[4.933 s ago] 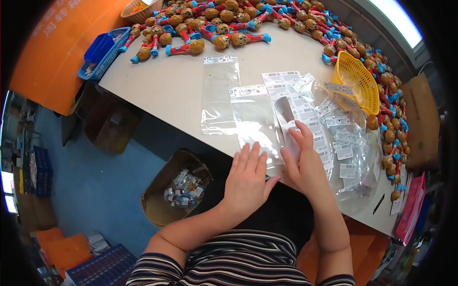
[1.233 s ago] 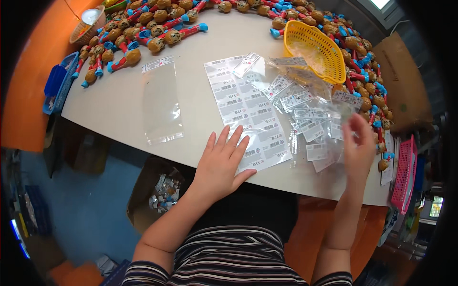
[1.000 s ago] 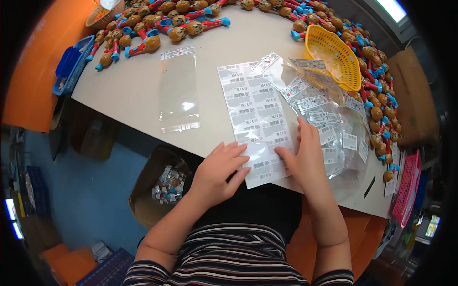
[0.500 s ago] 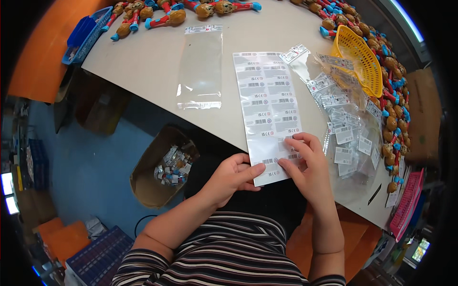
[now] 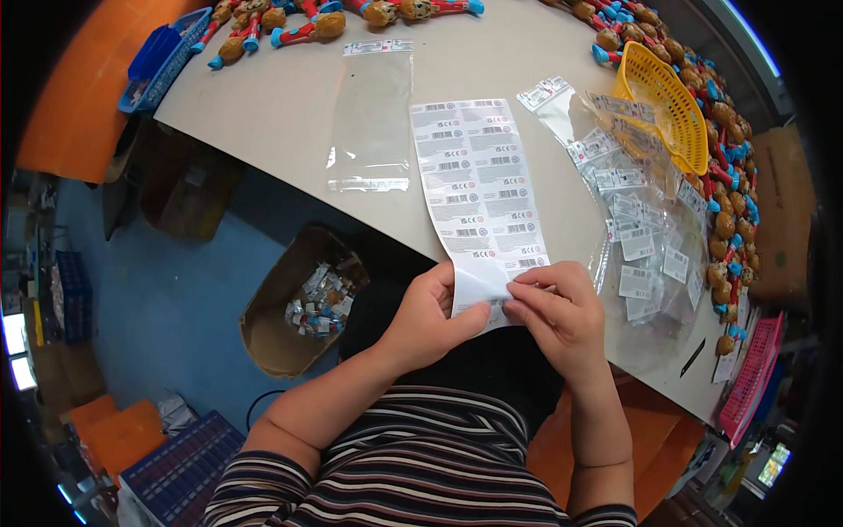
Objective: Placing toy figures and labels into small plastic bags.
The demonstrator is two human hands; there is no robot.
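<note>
Pinching the near end of the label sheet (image 5: pixel 479 189), the left hand (image 5: pixel 430 316) grips its lower left corner while the right hand (image 5: pixel 553 312) nips the lower right edge; the sheet's long axis runs away from both across the table (image 5: pixel 281 97).

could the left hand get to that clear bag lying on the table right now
Probably yes, once it lets go. The left hand is pinching the near end of the label sheet together with the right hand. The clear bag lies flat just left of the sheet, with bare table between.
</note>
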